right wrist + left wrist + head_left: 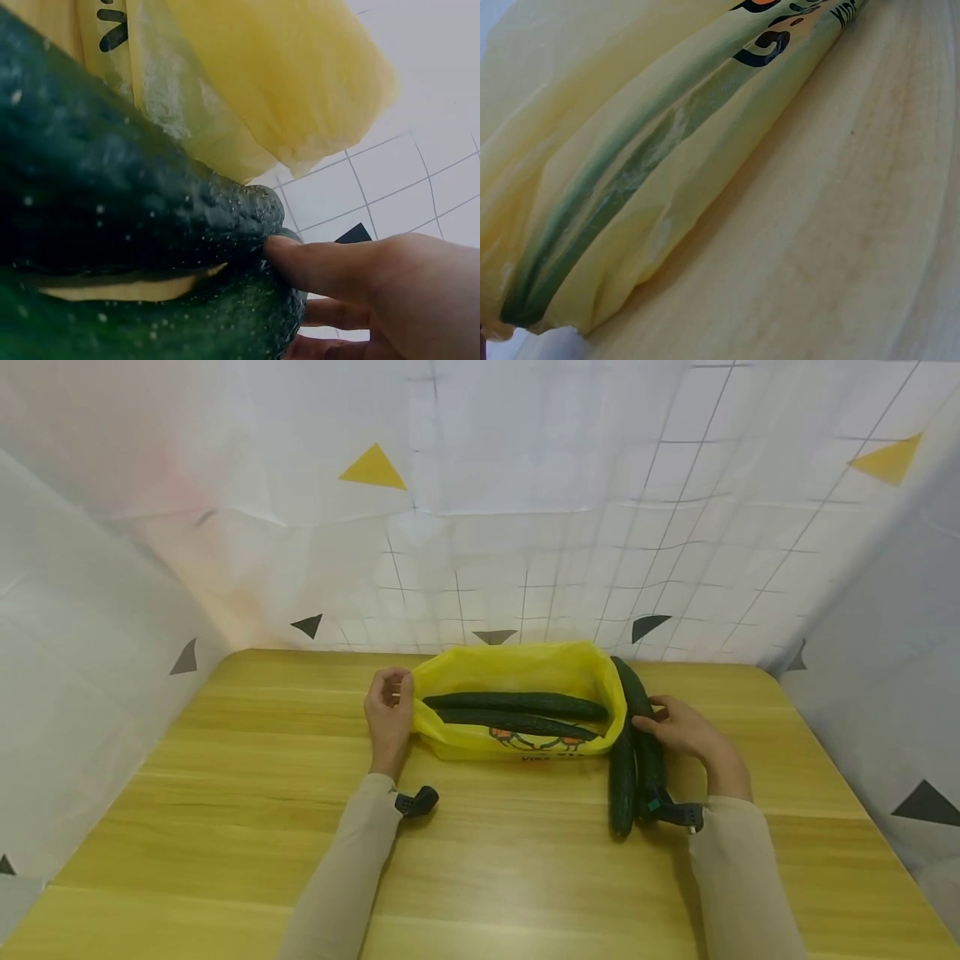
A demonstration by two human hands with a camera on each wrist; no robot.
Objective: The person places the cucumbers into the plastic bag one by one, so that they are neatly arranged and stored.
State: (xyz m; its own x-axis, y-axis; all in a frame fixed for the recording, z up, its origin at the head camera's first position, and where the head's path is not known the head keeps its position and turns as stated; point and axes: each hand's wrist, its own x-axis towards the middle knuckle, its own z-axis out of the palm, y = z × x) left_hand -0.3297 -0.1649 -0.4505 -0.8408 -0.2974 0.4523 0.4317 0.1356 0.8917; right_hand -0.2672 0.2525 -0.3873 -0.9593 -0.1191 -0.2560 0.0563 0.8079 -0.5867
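Note:
A yellow plastic bag (517, 668) lies on its side with its mouth spread wide, and two long cucumbers (525, 702) rest inside it. At the bag's left edge, my left hand (388, 717) pinches the plastic; that hand is almost wholly outside the left wrist view, where green shows through the bag (705, 187). Two more cucumbers lie side by side against the bag's right end, an inner one (622, 789) and an outer one (649, 764). My right hand (686, 732) grips the outer cucumber, thumb (322, 262) near its far end and fingers partly hidden behind it.
The wood-grain table (495, 877) extends in front of the bag and to both sides. Behind it hangs a white sheet (510, 552) with grid lines and triangles, close to the table's back edge. More pale sheeting (900, 693) stands at the sides.

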